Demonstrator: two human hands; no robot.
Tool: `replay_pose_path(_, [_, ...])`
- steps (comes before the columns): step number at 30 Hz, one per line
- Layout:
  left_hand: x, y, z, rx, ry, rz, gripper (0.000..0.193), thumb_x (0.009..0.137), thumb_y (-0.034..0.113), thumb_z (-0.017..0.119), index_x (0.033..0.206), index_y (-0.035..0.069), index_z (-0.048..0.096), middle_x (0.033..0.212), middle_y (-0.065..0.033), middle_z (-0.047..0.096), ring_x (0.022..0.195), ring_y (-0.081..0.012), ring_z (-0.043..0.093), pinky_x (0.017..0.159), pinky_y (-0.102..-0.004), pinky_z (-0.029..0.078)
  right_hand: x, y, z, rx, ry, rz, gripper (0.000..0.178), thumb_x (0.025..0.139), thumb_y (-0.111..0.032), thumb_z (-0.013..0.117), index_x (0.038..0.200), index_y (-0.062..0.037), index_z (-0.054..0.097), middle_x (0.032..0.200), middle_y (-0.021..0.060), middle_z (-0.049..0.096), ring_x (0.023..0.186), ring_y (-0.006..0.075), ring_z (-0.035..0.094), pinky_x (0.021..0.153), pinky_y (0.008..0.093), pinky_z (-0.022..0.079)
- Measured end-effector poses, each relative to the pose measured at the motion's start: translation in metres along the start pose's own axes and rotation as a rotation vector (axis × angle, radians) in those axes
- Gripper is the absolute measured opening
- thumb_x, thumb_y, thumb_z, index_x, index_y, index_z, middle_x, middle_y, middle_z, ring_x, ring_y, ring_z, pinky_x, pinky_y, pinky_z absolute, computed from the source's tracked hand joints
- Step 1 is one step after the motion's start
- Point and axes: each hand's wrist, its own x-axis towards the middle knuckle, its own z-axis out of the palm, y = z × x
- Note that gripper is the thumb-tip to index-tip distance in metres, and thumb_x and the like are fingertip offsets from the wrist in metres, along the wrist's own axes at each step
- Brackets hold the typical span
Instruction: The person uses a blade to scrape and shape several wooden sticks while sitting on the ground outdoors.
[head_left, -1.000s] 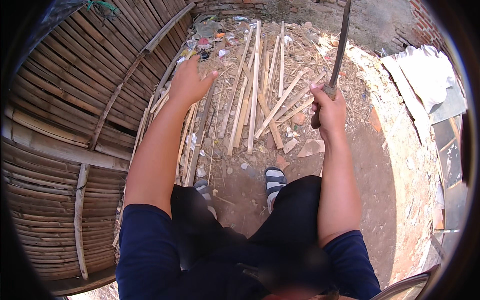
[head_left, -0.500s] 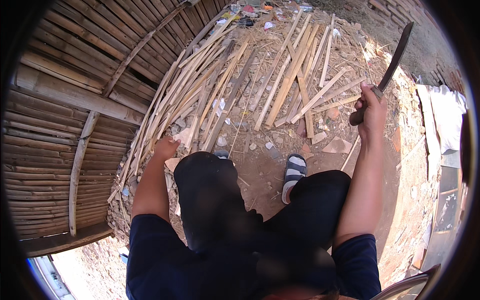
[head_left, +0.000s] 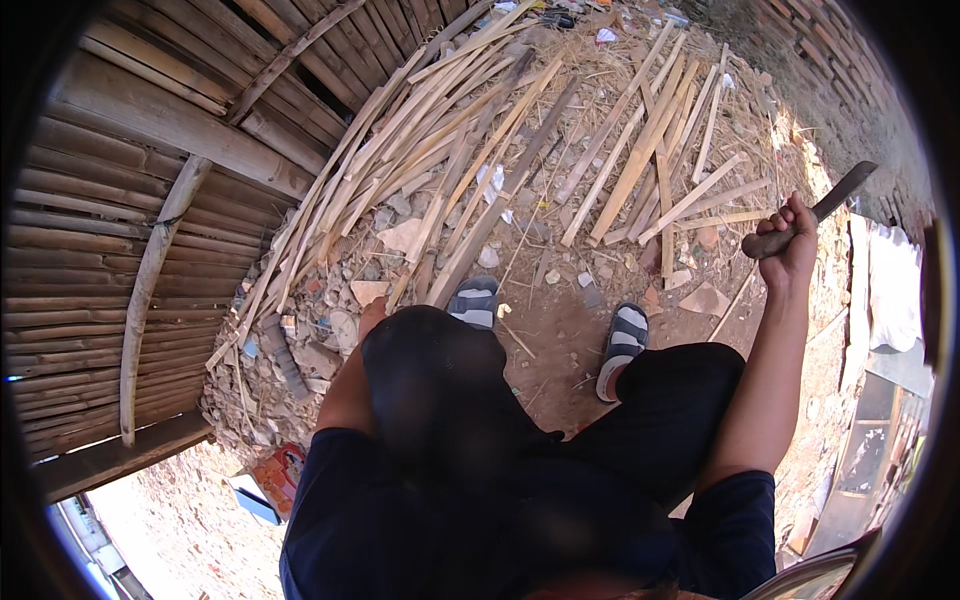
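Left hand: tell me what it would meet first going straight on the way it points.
The left hand would probably meet the flat pale shard just ahead, near some wooden slats. The knee partly hides the hand, so depth and exact direction are unclear.

A navy short-sleeved shirt (head_left: 375, 510), black trousers (head_left: 655, 395) and what look like grey-and-white sandals (head_left: 627, 332) are worn.

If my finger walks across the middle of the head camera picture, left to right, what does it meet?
Bamboo wall → left hand → left sandal → right sandal → right hand holding a knife → white sheet.
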Motion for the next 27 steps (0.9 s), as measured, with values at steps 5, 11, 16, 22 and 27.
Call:
replay_pose_path(5, [-0.008,0.080,-0.008,0.082,-0.175,0.075,0.055,0.092,0.035,0.072,0.137,0.008,0.058,0.127,-0.0288,0.066,0.119,-0.0478,0.066,0.102,-0.0535,0.054,-0.007,-0.007,-0.001,0.022,0.069,0.043,0.022,0.103,-0.019,0.070,0.088,-0.0135,0.055,0.072,-0.0056,0.050,0.061,0.0090,0.049,0.062,0.0282,0.046])
replay_pose_path(11, [-0.021,0.092,0.011,0.052,-0.245,0.029,0.051,0.092,0.035,0.071,0.133,0.006,0.059,0.122,-0.0285,0.068,0.116,-0.0478,0.067,0.100,-0.0541,0.055,-0.014,-0.003,0.001,-0.044,0.101,0.025,0.023,0.104,-0.020,0.069,0.087,-0.0136,0.055,0.070,-0.0058,0.049,0.061,0.0086,0.050,0.062,0.0284,0.047])
replay_pose_path(16, [-0.031,0.095,0.012,0.018,-0.206,-0.009,0.048,0.093,0.035,0.071,0.129,0.005,0.060,0.118,-0.0282,0.070,0.113,-0.0478,0.069,0.097,-0.0546,0.055,-0.009,0.000,-0.005,-0.034,0.080,0.034,0.021,0.104,-0.019,0.069,0.089,-0.0137,0.055,0.071,-0.0055,0.051,0.061,0.0086,0.050,0.062,0.0286,0.047])
replay_pose_path(22, [-0.037,0.088,-0.004,-0.030,-0.067,-0.090,0.045,0.093,0.035,0.070,0.125,0.004,0.061,0.113,-0.0278,0.071,0.110,-0.0477,0.070,0.095,-0.0552,0.056,-0.008,0.004,0.001,-0.059,0.075,-0.020,0.020,0.103,-0.019,0.071,0.091,-0.0131,0.056,0.073,-0.0056,0.052,0.062,0.0067,0.050,0.059,0.0266,0.047])
replay_pose_path(27, [-0.055,0.131,-0.067,-0.009,0.110,-0.168,0.041,0.096,0.037,0.068,0.117,0.003,0.065,0.104,-0.0266,0.074,0.105,-0.0472,0.072,0.090,-0.0562,0.057,-0.009,0.001,-0.010,-0.048,0.070,-0.021,0.017,0.102,-0.019,0.072,0.095,-0.0129,0.058,0.073,-0.0058,0.052,0.060,0.0063,0.050,0.057,0.0253,0.047])
